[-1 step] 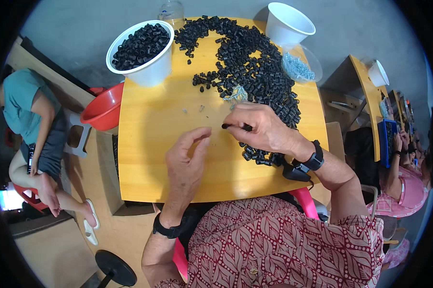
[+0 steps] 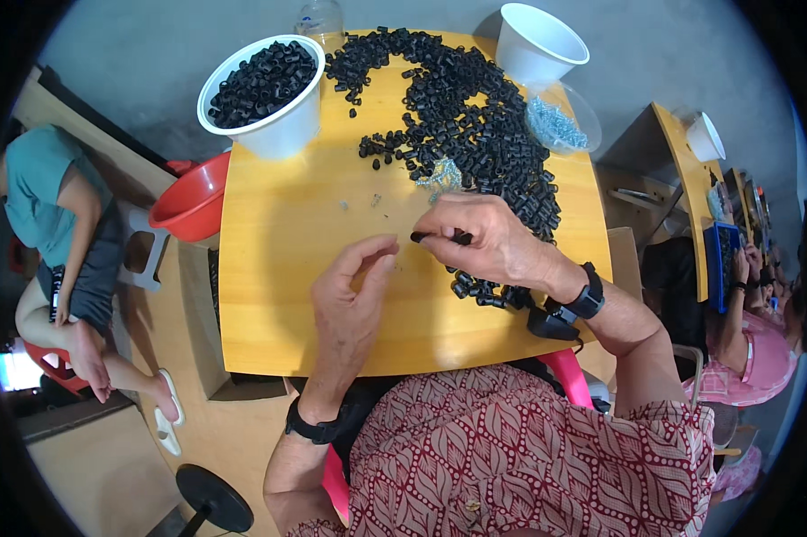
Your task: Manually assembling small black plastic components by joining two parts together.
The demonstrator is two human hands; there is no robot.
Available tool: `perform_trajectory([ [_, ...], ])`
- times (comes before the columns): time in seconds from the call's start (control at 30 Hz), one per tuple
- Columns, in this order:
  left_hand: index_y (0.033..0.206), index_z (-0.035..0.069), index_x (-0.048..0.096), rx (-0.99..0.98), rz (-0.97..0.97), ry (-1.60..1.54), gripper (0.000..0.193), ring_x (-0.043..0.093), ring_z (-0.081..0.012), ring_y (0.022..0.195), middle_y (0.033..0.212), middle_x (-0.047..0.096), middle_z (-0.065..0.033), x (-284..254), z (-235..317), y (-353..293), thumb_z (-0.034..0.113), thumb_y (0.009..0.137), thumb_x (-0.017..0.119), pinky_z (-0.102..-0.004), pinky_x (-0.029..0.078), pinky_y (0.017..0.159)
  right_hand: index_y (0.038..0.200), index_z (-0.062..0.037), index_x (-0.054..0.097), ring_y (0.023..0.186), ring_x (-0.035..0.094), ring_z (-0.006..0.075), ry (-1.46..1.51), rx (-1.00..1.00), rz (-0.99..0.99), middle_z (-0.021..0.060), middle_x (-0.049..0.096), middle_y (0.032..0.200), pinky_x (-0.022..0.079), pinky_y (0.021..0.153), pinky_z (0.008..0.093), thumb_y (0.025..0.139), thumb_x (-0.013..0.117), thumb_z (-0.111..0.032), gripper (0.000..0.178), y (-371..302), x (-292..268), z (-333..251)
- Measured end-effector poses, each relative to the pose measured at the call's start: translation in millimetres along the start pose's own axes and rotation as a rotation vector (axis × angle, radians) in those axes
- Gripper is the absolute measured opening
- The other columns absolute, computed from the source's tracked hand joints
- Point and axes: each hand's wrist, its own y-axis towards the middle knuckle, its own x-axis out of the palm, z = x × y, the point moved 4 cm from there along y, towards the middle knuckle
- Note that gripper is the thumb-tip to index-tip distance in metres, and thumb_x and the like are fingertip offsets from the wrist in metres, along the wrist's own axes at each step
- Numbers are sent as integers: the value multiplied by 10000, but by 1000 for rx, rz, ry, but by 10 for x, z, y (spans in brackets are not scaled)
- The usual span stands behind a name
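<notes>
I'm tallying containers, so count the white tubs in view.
3: one tub holding black parts at the yellow table's far-left corner, a second tub at its far-right corner, and a third tub at another table, right. More may be hidden.

Fairly bright, diffuse light covers the yellow table [image 2: 269, 309], with a broad, soft shadow over its left half. A screen [image 2: 17, 371] at far left glows washed-out white. The black pieces [image 2: 488, 134] look reasonably crisp; fisheye distortion bows straight edges, and a dark vignette swallows the corners.
</notes>
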Motion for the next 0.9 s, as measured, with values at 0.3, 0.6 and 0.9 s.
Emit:
perform_trajectory([
  [0.3, 1194, -33, 653, -134, -36, -309, 232, 639, -112, 1009, 1106, 692, -64, 106, -113, -7, 36, 972, 642, -249, 511, 906, 980, -7, 689, 701, 608, 152, 319, 140, 35, 61, 624, 796, 494, 632, 306, 857, 730, -37, 134, -72, 86, -107],
  [0.6, 1134, -15, 694, -282, -25, -468, 192, 633, -77, 944, 1039, 709, -27, 95, -210, -116, 67, 962, 674, -224, 502, 854, 1091, -25, 651, 825, 663, 308, 130, -58, 64, 125, 656, 905, 550, 715, 380, 834, 727, -18, 268, -131, 174, -255],
  [0.9, 1137, -8, 694, -297, -70, -486, 201, 636, -82, 952, 1038, 712, -33, 69, -175, -162, 98, 967, 680, -232, 500, 884, 1021, -23, 676, 847, 635, 281, -136, -289, 112, 88, 634, 910, 538, 764, 383, 716, 797, -50, 329, -79, 169, -379],
])
